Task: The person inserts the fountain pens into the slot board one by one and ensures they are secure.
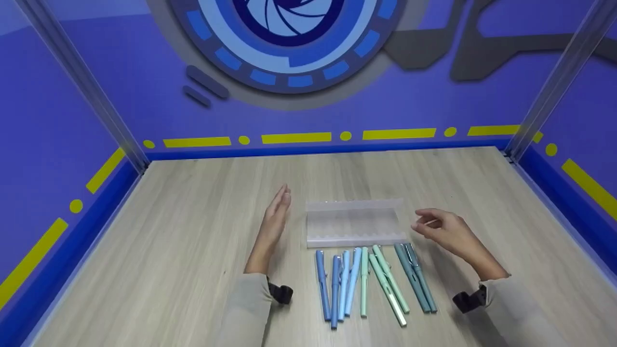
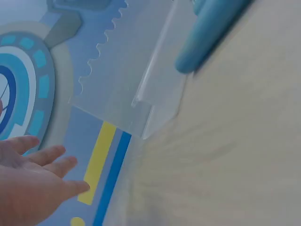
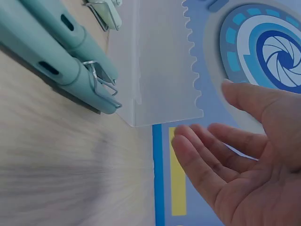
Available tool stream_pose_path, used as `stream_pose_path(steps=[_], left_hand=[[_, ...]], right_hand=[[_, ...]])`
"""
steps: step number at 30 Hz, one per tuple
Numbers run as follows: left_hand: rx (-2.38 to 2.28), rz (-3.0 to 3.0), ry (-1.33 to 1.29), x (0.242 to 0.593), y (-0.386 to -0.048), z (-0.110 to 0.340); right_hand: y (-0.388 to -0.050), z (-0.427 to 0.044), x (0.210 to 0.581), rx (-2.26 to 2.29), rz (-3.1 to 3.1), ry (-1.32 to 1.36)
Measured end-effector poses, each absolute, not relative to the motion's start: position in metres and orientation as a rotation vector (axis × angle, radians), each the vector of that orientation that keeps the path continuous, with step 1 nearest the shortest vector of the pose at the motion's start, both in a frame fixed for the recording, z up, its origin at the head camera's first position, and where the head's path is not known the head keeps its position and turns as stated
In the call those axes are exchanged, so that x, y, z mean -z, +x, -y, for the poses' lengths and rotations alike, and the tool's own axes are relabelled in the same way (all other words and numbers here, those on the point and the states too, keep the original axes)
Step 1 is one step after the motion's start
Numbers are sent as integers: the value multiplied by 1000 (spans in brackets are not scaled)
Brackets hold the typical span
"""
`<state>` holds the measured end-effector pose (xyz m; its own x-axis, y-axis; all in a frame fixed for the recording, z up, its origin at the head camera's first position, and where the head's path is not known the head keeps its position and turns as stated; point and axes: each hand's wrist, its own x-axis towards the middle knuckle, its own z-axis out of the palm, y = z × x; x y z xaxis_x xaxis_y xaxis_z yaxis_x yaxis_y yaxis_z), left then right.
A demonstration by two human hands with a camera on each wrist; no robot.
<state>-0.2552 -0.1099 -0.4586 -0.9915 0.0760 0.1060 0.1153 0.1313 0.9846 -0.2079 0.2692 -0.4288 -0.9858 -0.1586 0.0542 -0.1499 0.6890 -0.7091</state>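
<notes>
A clear plastic pen stand [image 1: 354, 224] with a scalloped edge sits mid-table between the two hands. My left hand [image 1: 274, 219] is held to its left, fingers extended, touching nothing. On the other side my right hand [image 1: 446, 231] hovers with loosely bent fingers, and a gap shows between thumb and fingertips [image 3: 186, 146]. In front of the stand lie several capped pens: dark blue pens [image 1: 323, 286] at the left, light blue pens [image 1: 354, 282], pale green pens [image 1: 388, 284], and dark green pens [image 1: 417, 279] at the right, nearest my right hand.
The wooden table [image 1: 193, 241] ends at a blue back wall [image 1: 111, 96] with yellow dashes. Metal posts [image 1: 91, 96] stand at the rear corners. A black wrist camera [image 1: 281, 293] is strapped on the left wrist, another camera [image 1: 470, 300] on the right.
</notes>
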Motion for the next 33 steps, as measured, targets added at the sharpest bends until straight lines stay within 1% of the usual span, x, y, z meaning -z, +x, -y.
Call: stream_pose_path(steps=[7, 12, 23, 29, 33], left_hand=[[2433, 2063, -257, 469, -264, 103], [2598, 1961, -225, 477, -265, 96], [2640, 1920, -184, 490, -267, 88], [2588, 1949, -179, 491, -269, 84], [2538, 1983, -118, 491, -270, 81]], right_hand=[[-209, -271, 436, 1183, -2681, -212], [-211, -273, 443, 1197, -2595, -212], [-209, -274, 453, 1190, -2496, -179], [-211, -273, 457, 1223, -2431, -145], [-212, -273, 458, 1233, -2421, -128]])
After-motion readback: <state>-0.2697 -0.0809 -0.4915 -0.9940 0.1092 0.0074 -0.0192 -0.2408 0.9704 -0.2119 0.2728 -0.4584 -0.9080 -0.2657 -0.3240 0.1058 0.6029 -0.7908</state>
